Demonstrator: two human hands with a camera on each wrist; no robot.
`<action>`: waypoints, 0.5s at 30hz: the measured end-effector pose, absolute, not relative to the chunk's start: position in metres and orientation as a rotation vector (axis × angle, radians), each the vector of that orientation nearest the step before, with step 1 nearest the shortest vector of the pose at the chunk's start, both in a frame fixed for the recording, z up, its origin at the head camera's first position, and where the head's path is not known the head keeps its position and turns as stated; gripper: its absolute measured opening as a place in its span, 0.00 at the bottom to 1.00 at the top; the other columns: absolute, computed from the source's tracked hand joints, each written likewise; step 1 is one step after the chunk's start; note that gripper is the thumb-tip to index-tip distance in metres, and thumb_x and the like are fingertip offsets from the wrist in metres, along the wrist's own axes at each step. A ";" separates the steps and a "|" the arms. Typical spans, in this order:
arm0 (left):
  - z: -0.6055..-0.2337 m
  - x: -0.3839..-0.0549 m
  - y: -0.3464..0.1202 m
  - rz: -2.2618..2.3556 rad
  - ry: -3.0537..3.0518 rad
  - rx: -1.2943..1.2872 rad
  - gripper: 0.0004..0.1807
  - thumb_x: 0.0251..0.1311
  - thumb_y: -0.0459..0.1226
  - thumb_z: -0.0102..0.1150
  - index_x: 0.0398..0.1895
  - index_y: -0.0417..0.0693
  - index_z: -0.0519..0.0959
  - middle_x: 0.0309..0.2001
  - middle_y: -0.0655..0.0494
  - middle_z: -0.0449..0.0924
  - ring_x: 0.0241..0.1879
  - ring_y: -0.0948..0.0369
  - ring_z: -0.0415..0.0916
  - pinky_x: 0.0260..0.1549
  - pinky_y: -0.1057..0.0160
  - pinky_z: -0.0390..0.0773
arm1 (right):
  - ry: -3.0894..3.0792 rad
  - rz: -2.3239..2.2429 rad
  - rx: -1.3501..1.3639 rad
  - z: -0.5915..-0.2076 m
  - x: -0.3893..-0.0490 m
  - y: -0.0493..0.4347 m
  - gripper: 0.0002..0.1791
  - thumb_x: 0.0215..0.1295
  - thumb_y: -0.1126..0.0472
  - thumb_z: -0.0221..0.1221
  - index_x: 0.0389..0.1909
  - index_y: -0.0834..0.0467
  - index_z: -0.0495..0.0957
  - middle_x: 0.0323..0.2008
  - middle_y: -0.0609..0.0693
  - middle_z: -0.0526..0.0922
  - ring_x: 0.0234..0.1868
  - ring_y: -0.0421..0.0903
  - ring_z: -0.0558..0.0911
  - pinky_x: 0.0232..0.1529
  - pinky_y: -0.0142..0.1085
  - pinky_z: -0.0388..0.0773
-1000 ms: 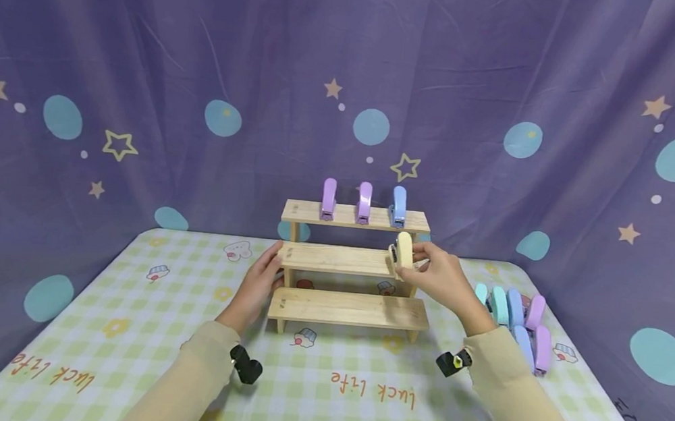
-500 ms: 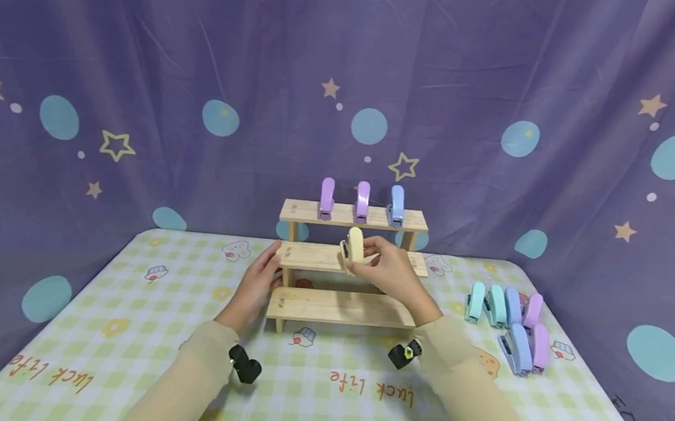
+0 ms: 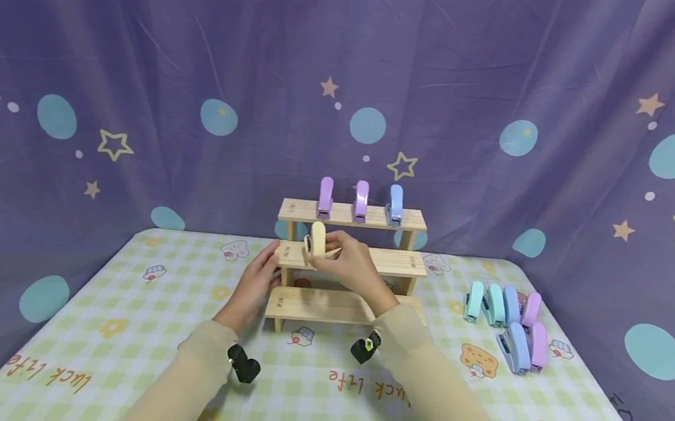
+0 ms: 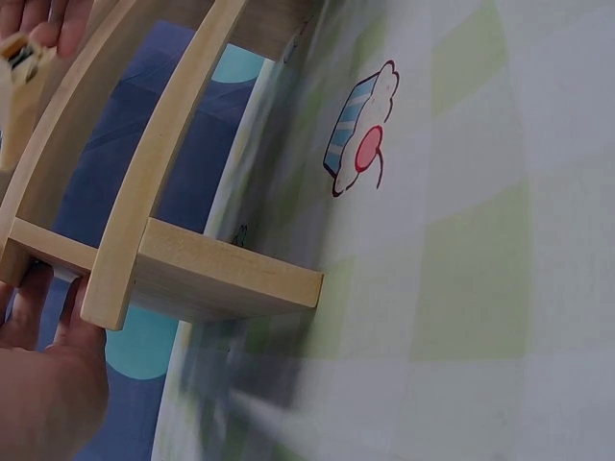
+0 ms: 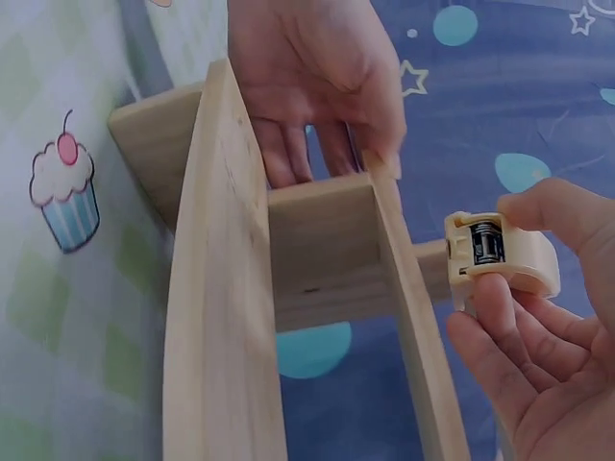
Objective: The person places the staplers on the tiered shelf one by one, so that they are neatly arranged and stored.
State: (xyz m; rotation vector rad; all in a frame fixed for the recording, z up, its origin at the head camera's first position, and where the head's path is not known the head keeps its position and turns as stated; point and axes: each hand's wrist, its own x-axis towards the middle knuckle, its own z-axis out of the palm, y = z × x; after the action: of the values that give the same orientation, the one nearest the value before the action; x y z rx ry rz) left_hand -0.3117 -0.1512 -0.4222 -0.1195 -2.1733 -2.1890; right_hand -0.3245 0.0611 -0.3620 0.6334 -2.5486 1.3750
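A three-tier wooden display rack [image 3: 396, 262] stands on the table. My left hand [image 3: 252, 289] grips the left end of its middle tier, thumb at the board's edge, as the right wrist view shows. My right hand [image 3: 351, 267] pinches a cream-yellow stapler [image 3: 318, 240] between thumb and fingers. It is held upright over the left part of the middle tier, close to the board. The right wrist view shows the metal mechanism at the end of the stapler [image 5: 528, 261]. On the top tier stand two purple staplers [image 3: 325, 198] and a blue stapler [image 3: 396, 204], side by side.
On the table's right side several more staplers lie grouped: mint green [image 3: 494, 305], blue [image 3: 518, 348] and purple [image 3: 538, 346]. A checked cloth [image 3: 134, 354] covers the table. A purple curtain [image 3: 268, 48] hangs behind the rack.
My right hand has carried the cream stapler leftward along the middle tier, from its right end to its left part. My left hand has stayed on the rack.
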 end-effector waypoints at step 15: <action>-0.421 -0.312 -0.153 -2.228 -2.179 -0.127 0.29 0.81 0.45 0.37 0.81 0.56 0.51 0.77 0.47 0.53 0.72 0.47 0.58 0.70 0.50 0.64 | -2.533 1.435 0.603 -0.369 -0.333 0.032 0.28 0.58 0.48 0.71 0.54 0.59 0.79 0.40 0.48 0.85 0.37 0.42 0.83 0.35 0.34 0.83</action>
State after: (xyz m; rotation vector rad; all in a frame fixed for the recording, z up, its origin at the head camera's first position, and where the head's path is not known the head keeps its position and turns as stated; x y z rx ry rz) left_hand -0.3122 -0.1534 -0.4208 -0.1268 -2.1788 -2.2284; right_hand -0.3332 0.0319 -0.3690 0.6035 -2.5328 1.4351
